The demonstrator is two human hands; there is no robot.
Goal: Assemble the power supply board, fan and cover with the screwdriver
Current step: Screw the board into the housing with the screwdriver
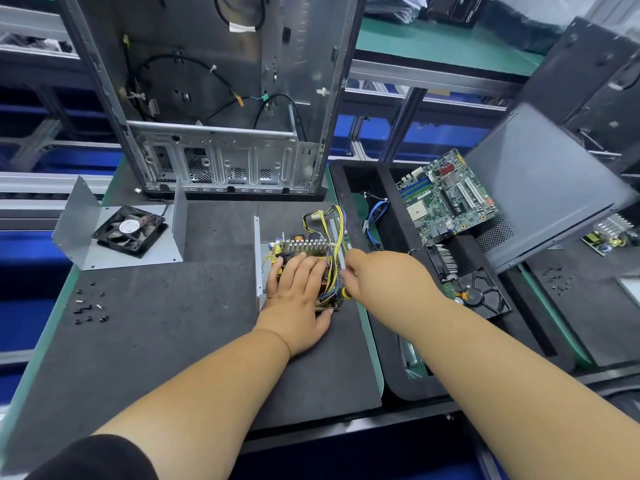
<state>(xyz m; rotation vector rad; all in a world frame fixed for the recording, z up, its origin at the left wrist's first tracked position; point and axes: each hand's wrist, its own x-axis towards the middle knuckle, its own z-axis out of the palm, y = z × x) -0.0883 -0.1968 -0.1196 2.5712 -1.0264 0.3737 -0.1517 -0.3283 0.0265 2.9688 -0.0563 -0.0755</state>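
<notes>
My left hand (298,295) lies flat, fingers straight, pressing the power supply board (304,252) at the tabletop's (156,341) centre. My right hand (379,275) has its grip curled round the screwdriver (341,292), whose yellow handle barely shows. The board's long axis runs twelve to six. The fan (130,231) sits in the cover (79,220) at ten o'clock.
</notes>
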